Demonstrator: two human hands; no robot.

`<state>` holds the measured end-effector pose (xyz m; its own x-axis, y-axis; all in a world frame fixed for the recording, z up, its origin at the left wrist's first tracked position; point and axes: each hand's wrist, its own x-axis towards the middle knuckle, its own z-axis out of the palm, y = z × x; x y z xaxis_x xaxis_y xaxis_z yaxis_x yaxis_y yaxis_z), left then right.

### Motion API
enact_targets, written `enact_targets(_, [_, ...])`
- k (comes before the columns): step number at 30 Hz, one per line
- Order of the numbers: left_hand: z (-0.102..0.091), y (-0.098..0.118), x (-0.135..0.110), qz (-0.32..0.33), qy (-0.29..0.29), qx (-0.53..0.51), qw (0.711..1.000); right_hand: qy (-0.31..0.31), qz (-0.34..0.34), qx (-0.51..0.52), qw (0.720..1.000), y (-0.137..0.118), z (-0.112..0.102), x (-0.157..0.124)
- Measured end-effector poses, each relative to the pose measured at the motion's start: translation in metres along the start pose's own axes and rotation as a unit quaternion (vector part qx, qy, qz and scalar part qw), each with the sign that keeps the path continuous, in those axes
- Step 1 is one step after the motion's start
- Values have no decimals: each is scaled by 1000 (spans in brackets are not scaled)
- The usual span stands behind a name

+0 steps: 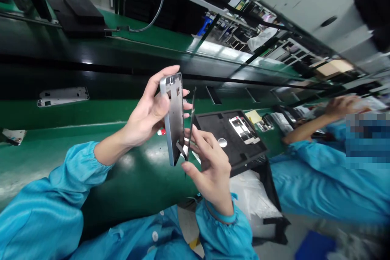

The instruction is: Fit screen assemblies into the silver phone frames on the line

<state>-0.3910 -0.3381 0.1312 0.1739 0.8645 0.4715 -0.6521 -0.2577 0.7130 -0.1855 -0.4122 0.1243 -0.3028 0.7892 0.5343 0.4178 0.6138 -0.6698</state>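
My left hand (pixel 149 109) grips a silver phone frame (pixel 174 122), held upright and edge-on above the green table. My right hand (pixel 210 166) pinches a thin dark strip (pixel 191 122) right beside the frame's lower edge. The strip stands almost parallel to the frame, a finger's width to its right. Both my sleeves are blue.
A black foam jig (pixel 213 128) holding another phone frame (pixel 242 128) lies just right of my hands. A further silver frame (pixel 62 96) lies on the dark conveyor at left. A co-worker in blue (pixel 323 178) sits at right, with a hand (pixel 341 105) on the bench.
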Motion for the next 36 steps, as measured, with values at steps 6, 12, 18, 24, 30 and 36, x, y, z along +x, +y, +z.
enact_targets(6, [-19,-6,18,27,-60,109,992,37,60,135,988,14,24,8])
enact_targets(12, [-23,-6,23,56,-51,148,986,27,113,109,987,12,31,16])
enact_targets(18, [-23,-1,17,108,-104,159,976,51,51,134,988,16,34,10])
enact_targets(24, [-13,12,-4,101,-142,127,976,102,-42,75,991,12,32,1])
enact_targets(30, [-8,15,-12,160,-148,133,967,131,-128,-35,983,-1,27,-3])
enact_targets(36, [-4,13,-11,205,-163,152,953,133,-152,-73,977,-7,25,-6])
